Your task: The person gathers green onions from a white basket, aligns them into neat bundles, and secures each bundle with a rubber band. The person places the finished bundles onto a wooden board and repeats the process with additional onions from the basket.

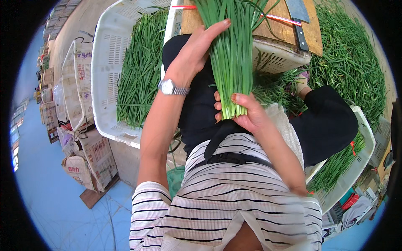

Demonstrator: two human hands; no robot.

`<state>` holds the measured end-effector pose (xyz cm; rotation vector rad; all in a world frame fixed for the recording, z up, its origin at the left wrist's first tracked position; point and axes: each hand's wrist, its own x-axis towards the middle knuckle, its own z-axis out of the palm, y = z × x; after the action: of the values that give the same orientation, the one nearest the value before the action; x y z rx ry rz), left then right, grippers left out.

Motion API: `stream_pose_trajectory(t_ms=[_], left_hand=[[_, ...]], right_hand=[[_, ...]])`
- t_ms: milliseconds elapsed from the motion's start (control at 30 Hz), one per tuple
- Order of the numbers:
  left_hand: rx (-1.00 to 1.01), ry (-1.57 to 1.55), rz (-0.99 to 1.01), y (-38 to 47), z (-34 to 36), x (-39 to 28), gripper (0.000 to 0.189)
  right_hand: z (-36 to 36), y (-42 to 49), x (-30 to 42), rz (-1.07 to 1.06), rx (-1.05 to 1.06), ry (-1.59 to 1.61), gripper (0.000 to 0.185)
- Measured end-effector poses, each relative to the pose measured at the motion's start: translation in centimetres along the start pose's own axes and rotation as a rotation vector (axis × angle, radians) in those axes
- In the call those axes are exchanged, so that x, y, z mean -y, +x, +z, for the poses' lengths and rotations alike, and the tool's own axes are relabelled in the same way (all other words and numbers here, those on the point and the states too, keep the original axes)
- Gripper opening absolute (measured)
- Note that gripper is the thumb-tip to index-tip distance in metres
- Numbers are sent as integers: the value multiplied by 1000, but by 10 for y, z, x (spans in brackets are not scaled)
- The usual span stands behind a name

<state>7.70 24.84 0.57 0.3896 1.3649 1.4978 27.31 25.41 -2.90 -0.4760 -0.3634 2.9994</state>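
Note:
A bunch of garlic chives [234,66] is held over my lap, pale cut ends towards me and green leaves pointing away. My right hand [251,111] grips it near the stem ends, thumb on top and fingertips showing at the left. Higher up, my left hand [196,47] wraps the bunch's left side; its thumb lies over the leaves and its other fingers are hidden. Beyond the bunch is a wooden board [273,29] with a red-and-white tie strip [282,20] across it. A black-handled cleaver [300,31] lies on the board's right side.
At the left, a white plastic crate [105,94] holds loose chives [141,72]. The board rests on an upturned-looking crate [279,56]. A large heap of chives [348,53] spreads at the right. Below it, another crate [361,175] contains chives tied with red [339,166].

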Motion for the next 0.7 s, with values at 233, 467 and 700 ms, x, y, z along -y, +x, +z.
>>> stream_pose_trajectory(t_ms=[233,467,700], left_hand=[[-218,125,19,-75,16,29,54],[-70,75,295,-68,25,-40,38],[-225,226,314,-9,-22,-30,47]], right_hand=[[15,-3,3,28,-128,-137,38],[75,10,44,-146,23,-374,35],[84,66,124,-317,-43,-577,27]])
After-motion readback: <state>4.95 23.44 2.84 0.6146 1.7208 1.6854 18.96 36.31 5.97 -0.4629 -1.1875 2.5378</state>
